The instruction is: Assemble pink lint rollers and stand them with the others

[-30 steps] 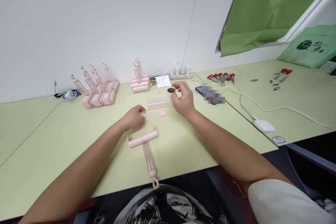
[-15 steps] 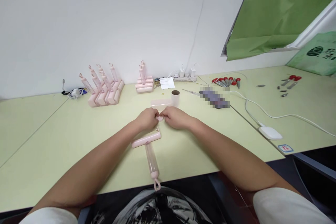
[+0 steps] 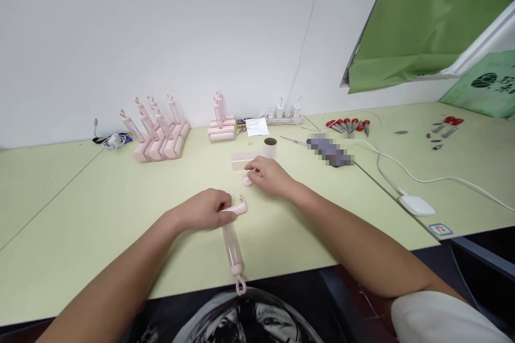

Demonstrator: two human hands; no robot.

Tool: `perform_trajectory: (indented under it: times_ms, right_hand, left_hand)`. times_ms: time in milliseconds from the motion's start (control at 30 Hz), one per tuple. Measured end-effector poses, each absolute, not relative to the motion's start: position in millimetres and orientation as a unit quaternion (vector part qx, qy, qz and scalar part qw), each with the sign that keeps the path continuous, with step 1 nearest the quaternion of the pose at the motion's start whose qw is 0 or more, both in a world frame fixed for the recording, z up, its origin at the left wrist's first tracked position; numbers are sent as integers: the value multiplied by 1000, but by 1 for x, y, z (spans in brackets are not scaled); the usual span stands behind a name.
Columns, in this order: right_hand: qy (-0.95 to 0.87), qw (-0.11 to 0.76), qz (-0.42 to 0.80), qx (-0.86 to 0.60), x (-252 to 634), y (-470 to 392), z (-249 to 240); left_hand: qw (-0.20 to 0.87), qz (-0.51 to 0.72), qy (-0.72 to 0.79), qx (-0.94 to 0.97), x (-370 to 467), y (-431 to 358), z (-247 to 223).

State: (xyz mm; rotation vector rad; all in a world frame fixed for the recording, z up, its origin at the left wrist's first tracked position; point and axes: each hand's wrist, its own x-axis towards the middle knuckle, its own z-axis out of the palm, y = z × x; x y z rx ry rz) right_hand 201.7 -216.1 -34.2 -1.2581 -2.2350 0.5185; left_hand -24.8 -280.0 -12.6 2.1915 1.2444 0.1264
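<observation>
My left hand [image 3: 209,209] is closed around the crossbar of a pink lint-roller handle [image 3: 232,249] lying near the table's front edge, its clear grip and loop pointing toward me. Farther forward, my right hand [image 3: 269,176] has its fingers bent together beside a small round pink piece [image 3: 246,180] on the table; whether they pinch anything is unclear. Just behind that hand lie a long pink cover [image 3: 242,160] and an upright paper-cored roll [image 3: 270,148].
Several pink rollers [image 3: 163,142] stand at the back left, more [image 3: 222,128] at back centre. A power strip [image 3: 286,119], a blurred-out item [image 3: 330,151], red-handled tools [image 3: 348,125] and a white charger [image 3: 417,205] with its cable lie rightward.
My left hand has moved back toward me from the round piece and taken hold of the handle's crossbar. My right hand has shifted slightly, uncovering more of the long cover.
</observation>
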Motion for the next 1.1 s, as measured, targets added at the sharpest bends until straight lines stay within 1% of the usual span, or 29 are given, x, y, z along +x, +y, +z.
perform_trajectory:
  times_ms: [100,167,233,300,367,433,500,533,600,700,933,1100]
  right_hand:
    - [-791,317,256,-457,198,-224,-31]
    - [-780,319,309,-441,196,-229,-30]
    - [-779,268,382,-419,194,-235,-32]
    - [-787,185,439,-392,192,-240,-33]
    - [-807,129,450,-361,191,-244,-34]
    - [-830,130,432,-328,191,-247,-33]
    - [-837,170,419,-308,191,-248,-31]
    - [-838,191,411,-305,191,-248,-30]
    - [-840,211,392,-309,191,-249,-28]
    - [-854,199,364,-314,191,-252,-27]
    - [-869,175,346,-307,187,-254,-27]
    - [-879,157,310,-327,186,-252,-29]
  left_hand:
    - [373,101,469,794,-31,-274,-21]
    - [413,165,502,742,-36,-268,-25]
    - [433,241,535,684,-39,-263,-27]
    - [439,302,542,650,-39,-262,-26]
    - [445,334,528,642,-36,-263,-22]
    - [466,368,506,625,-31,-267,-16]
    - [503,409,480,592,-27,-271,-11]
    - [532,412,464,576,-26,-272,-9]
    - [610,374,429,551,-24,-275,-8]
    - [696,305,377,529,-22,-278,-11]
    - [793,243,281,482,-21,-279,-24]
    - [799,247,260,483,-19,-278,-31]
